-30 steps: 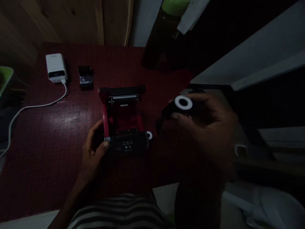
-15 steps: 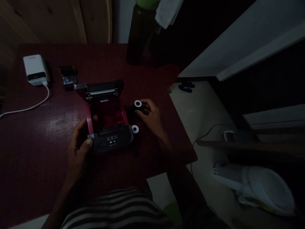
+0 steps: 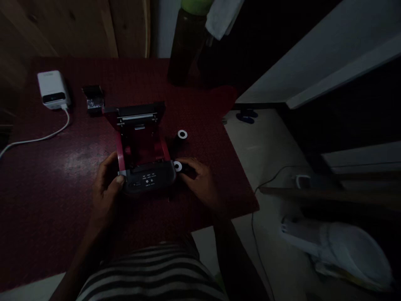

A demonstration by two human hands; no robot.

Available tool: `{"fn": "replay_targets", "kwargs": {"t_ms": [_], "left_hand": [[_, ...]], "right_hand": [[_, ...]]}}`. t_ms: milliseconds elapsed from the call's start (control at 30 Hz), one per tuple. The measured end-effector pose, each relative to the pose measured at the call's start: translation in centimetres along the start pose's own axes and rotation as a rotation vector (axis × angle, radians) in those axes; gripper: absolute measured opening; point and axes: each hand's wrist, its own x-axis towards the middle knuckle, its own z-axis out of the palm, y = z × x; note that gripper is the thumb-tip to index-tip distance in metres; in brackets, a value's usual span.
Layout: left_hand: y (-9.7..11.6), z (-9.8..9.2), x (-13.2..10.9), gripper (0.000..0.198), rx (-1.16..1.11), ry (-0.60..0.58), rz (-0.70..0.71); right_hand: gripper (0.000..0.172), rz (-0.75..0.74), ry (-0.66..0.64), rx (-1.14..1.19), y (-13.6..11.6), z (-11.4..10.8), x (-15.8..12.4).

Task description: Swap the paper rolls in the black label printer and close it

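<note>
A red and black label printer (image 3: 147,179) lies on the table with its lid (image 3: 138,113) raised and its red inner bay exposed. My left hand (image 3: 106,179) grips its left side, thumb on the front corner and fingers around the wall. Beside the printer's right front corner is a small dark roll with a white ring-shaped end (image 3: 179,169). My right hand (image 3: 199,177) is closed around it, thumb in front and fingers behind. A second such roll (image 3: 182,134) stands a little farther back, apart from both hands.
A white power bank (image 3: 53,88) with a white cable (image 3: 40,139) sits at the back left. Near it is a small open black case (image 3: 94,100). A tall dark bottle with a green lid (image 3: 186,46) stands at the back. Past the table's right edge are blue slippers (image 3: 246,116) on the floor.
My right hand has left the rear roll and come nearer, closing on the front roll by the printer. My left hand keeps its grip on the printer. The view has shifted slightly.
</note>
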Motion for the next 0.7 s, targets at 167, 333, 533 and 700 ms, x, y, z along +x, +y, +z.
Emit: {"fn": "replay_targets", "kwargs": {"t_ms": [167,333,533,700], "left_hand": [[-0.7,-0.2,-0.2,0.063,0.016,-0.011,0.006],[0.2,0.2,-0.3,0.061,0.004,-0.013,0.008],[1.4,0.1,-0.6,0.061,0.018,-0.057,-0.044],[1.3,0.1,-0.7,0.064,0.014,-0.068,-0.057]], "right_hand": [[0.028,-0.011,0.033,-0.075,-3.1,-3.2,-0.4],[0.038,-0.458,-0.073,-0.348,-10.4,-5.1,1.6],[0.030,-0.559,-0.403,-0.792,-13.9,1.6,6.3],[0.033,-0.366,-0.515,-1.001,-14.6,4.7,8.2]]}}
